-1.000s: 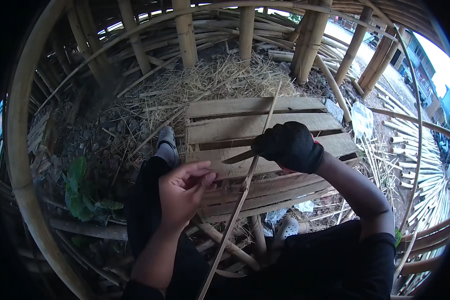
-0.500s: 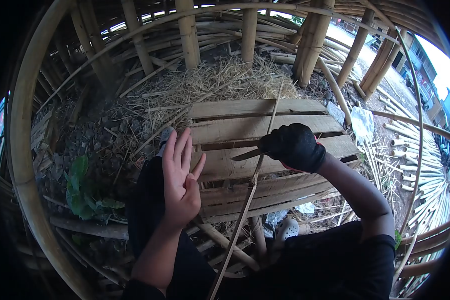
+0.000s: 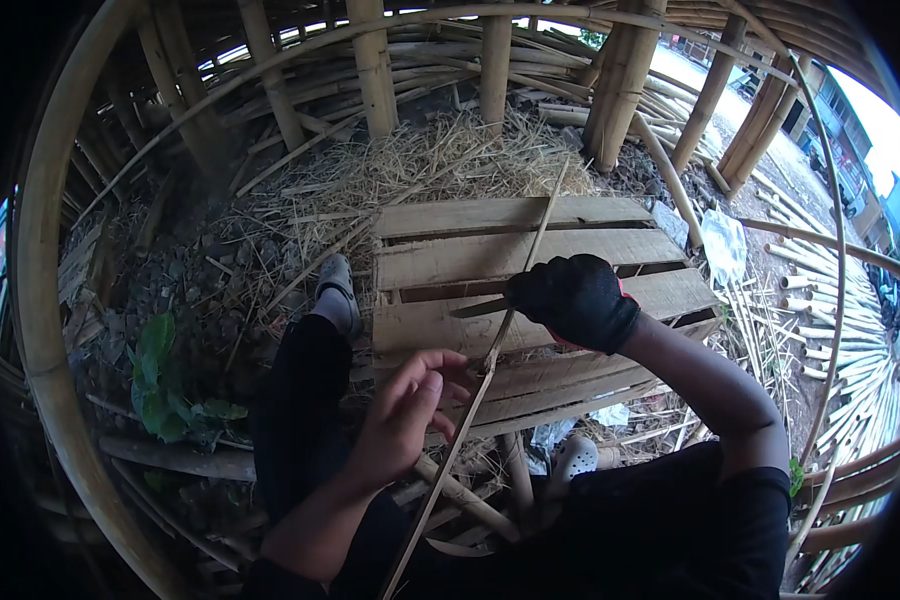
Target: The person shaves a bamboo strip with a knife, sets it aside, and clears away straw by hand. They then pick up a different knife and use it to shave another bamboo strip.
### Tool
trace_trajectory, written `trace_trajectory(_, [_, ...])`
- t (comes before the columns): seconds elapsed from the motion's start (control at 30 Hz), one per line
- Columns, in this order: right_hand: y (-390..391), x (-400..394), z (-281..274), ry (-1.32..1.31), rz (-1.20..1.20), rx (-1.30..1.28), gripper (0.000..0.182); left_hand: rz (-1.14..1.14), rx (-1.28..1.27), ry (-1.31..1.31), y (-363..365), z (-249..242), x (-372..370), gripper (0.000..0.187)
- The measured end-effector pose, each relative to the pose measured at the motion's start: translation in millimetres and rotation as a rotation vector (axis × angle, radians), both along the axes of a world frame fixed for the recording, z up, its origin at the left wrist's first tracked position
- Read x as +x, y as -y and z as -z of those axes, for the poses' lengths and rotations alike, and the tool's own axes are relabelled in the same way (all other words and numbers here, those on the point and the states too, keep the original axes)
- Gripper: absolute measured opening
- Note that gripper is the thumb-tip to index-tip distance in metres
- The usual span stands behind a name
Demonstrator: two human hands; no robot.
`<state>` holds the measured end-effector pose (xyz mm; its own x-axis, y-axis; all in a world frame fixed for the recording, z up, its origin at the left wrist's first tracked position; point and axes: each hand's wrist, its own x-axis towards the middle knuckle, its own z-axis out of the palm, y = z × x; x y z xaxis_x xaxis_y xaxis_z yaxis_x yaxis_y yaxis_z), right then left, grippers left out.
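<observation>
Strip (image 3: 490, 365), a thin bamboo sliver, runs diagonally over the pallet (image 3: 440, 270). The bare left hand (image 3: 410, 410), raised and spread half a second earlier, now pinches it low down. The gloved right hand (image 3: 575, 300) stays clenched on the knife (image 3: 478, 307), blade against the strip; paring can resume.
</observation>
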<state>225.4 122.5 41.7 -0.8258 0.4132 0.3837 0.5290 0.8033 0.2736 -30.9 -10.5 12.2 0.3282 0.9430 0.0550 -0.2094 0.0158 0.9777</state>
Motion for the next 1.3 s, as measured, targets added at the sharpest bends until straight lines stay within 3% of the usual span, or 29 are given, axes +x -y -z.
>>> trace_trajectory(0.07, [1, -4, 6, -0.112, -0.031, 0.005, 0.017, 0.088, -0.213, 0.061, 3, 1, 17, 0.05])
trace_trajectory(0.1, [3, -7, 6, -0.111, -0.034, 0.002, 0.017, 0.085, -0.215, 0.063, 3, 1, 17, 0.05])
trace_trajectory(0.17, [8, -12, 4, -0.053, 0.013, -0.015, 0.016, 0.228, -0.469, 0.206, -1, 1, 17, 0.054])
trace_trajectory(0.23, [11, -17, 3, -0.008, 0.015, -0.073, 0.015, 0.227, -0.508, 0.227, -2, 2, 16, 0.052])
trace_trajectory(0.3, [14, -19, 2, 0.04, 0.022, -0.13, 0.014, 0.34, -0.662, 0.516, -6, 13, 13, 0.051])
trace_trajectory(0.4, [21, -24, -2, -0.021, 0.027, -0.106, 0.015, 0.232, -0.68, 0.391, -7, 2, 7, 0.045])
trace_trajectory(0.47, [32, -28, -10, -0.205, -0.05, -0.208, 0.017, 0.183, -0.675, 0.332, -7, -1, 4, 0.04])
trace_trajectory(0.57, [48, -32, -10, -0.012, 0.006, -0.309, 0.02, 0.173, -0.7, 0.273, -7, -2, 4, 0.039])
trace_trajectory(0.87, [61, -40, -3, 0.111, 0.042, -0.359, 0.022, 0.17, -0.682, 0.274, -2, 8, 1, 0.039])
trace_trajectory(1.17, [42, -34, 9, -0.042, -0.052, -0.228, 0.031, 0.198, -0.733, 0.393, 5, 22, 6, 0.042])
trace_trajectory(1.3, [41, -37, 7, 0.049, -0.005, -0.214, 0.03, 0.204, -0.695, 0.394, 1, 24, 3, 0.045])
